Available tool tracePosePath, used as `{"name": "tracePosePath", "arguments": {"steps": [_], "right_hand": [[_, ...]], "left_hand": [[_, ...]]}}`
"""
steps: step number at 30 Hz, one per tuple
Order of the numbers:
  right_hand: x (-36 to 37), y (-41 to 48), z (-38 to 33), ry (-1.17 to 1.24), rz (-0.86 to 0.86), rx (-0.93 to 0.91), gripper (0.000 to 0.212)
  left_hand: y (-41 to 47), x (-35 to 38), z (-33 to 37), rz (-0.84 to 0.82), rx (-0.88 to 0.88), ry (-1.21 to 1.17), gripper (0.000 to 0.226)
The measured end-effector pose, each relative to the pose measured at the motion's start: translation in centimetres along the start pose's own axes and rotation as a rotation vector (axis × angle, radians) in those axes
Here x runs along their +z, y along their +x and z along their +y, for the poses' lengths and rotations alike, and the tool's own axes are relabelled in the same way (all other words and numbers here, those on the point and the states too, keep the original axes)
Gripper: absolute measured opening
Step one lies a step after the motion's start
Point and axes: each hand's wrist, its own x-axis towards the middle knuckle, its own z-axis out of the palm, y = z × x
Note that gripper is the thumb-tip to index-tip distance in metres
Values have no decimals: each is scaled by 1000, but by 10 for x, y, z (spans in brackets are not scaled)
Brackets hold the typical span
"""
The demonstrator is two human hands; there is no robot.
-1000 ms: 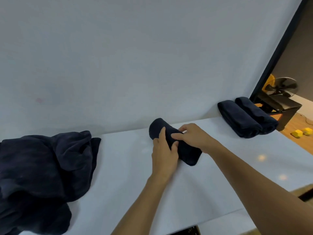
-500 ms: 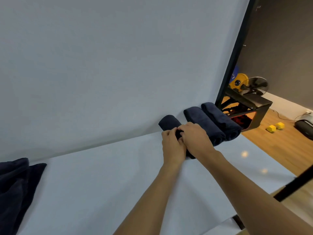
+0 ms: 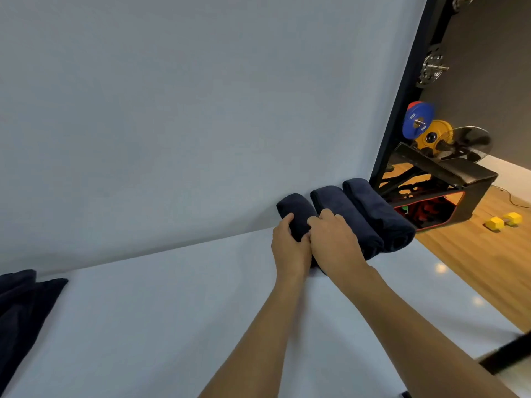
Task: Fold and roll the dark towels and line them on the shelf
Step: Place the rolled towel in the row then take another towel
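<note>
A person's left hand [image 3: 288, 248] and right hand [image 3: 334, 244], both grips clamped on a dark roll [image 3: 296, 209], held it just beside a second roll [image 3: 346, 214] and third roll [image 3: 376, 211] on the shelf [image 3: 172, 311].

Near end of the leftmost rolled towel [image 3: 297, 212] is out of sight, buried under the left hand [image 3: 288, 248] and the right hand [image 3: 334, 245]. The right hand's fingertips vanish into the gap beside the middle roll [image 3: 349, 216], and its near left corner is covered too. Far left, the heap of dark towels [image 3: 20, 305] is sliced by the picture's edge, so its extent can't be told. Both forearms run off the bottom. Near right, a black bar [image 3: 505, 354] is smeared and cut by the edge. Lettering on the blue weight plate [image 3: 416, 120] is too small to read, and what's inside the black box [image 3: 471, 193] is too dim to tell.
</note>
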Motion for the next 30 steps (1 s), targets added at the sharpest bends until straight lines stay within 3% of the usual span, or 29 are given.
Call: {"name": "tracePosePath", "arguments": {"steps": [6,10,14,17,20,27,30], "right_hand": [[-1,-1,0,5,-15,20,24],[-1,-2,4,-82,-10,34,21],[-1,-1,-23,-65,111,-91,22],[-4,-7,-80,248,156,-231,40],[-12,-28,-157,508,137,-390,35],[-20,-99,-321,756,-222,-816,27],[-25,-128,-367,812,-422,-904,39]], "left_hand": [[3,1,-1,-63,3,73,40],[-5,0,4,-224,67,267,28],[-12,-48,16,-275,145,431,30],[-18,-117,27,-148,203,571,32],[-34,-208,35,34,222,739,30],[-120,-400,43,511,96,1344,22],[-158,-450,48,505,-42,1446,24]]}}
